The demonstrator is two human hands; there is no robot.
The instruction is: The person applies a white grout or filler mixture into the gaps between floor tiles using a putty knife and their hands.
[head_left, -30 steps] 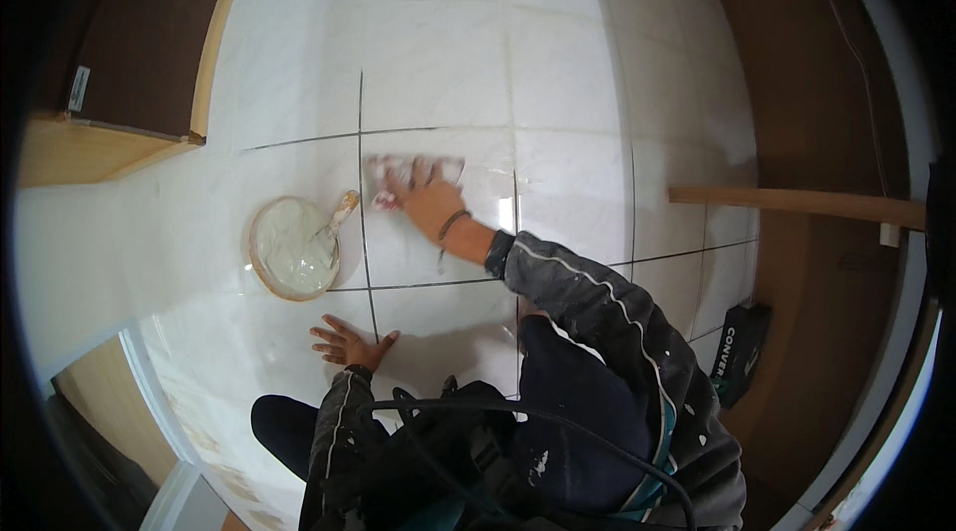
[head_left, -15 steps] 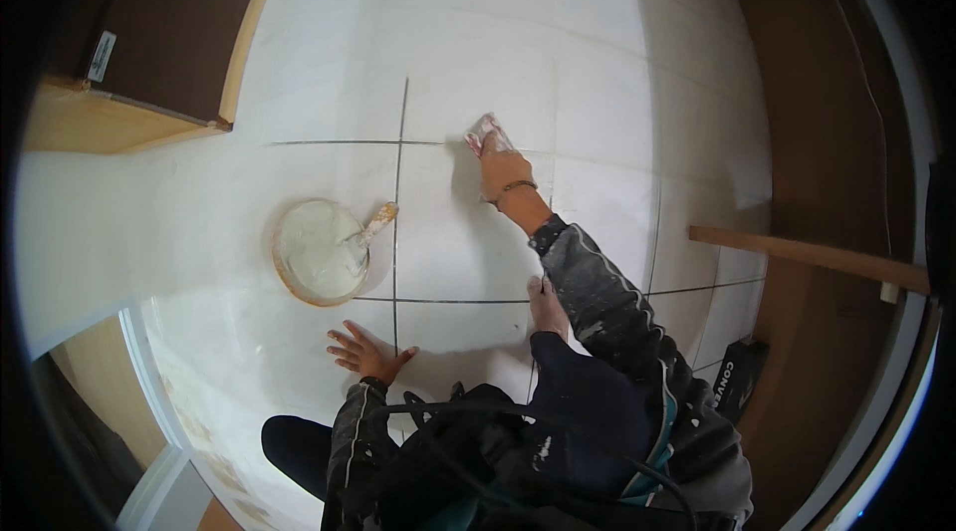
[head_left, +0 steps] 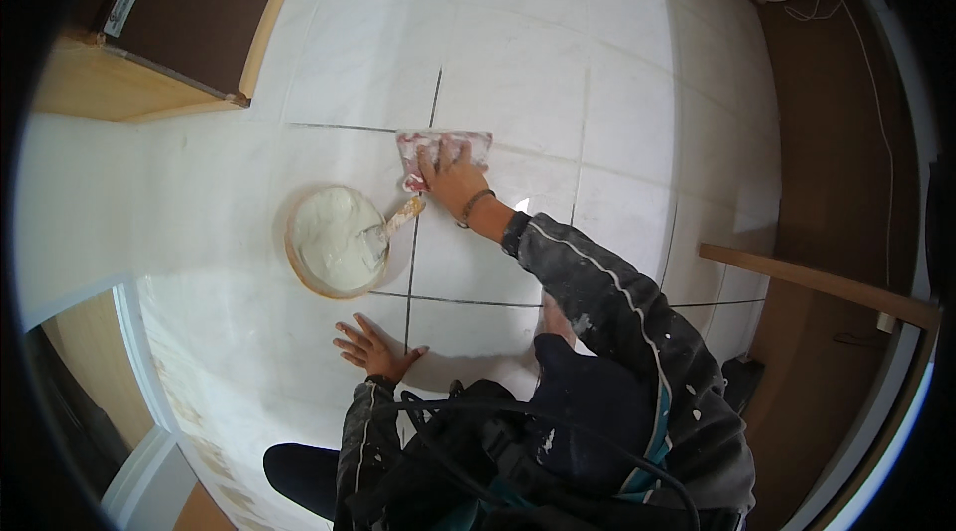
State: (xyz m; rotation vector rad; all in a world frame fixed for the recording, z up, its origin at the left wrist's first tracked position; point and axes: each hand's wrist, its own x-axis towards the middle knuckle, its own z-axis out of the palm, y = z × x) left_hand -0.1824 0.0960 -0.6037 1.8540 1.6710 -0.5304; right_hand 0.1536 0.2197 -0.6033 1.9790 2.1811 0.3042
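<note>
My right hand (head_left: 454, 179) presses a flat reddish pad (head_left: 476, 143), smeared with white, onto the tiled floor (head_left: 478, 252). Its fingers lie over the pad, which covers the crossing of two dark tile joints. I cannot tell whether the pad is cloth or rubber. Left of it stands a round bowl (head_left: 298, 262) of white paste (head_left: 334, 232). A putty knife (head_left: 404, 214) rests in the paste, its yellowish, smeared handle leaning over the rim toward the pad. Just below the bowl, my left hand (head_left: 372, 350) is planted on the floor with fingers spread, holding nothing.
A dark brown cabinet (head_left: 199, 8) with pale wood edges stands at the far left. Along the right are brown panels with a wooden rail (head_left: 817, 282) and a loose white cable (head_left: 812, 5). My bare foot (head_left: 558, 322) is under my right forearm. A dark box (head_left: 742, 382) lies at the lower right.
My right hand has moved left with the pad, from the plain tile to the joint crossing. The pad, then seen bunched or edge-on, now lies spread flat. My left hand stays on the floor.
</note>
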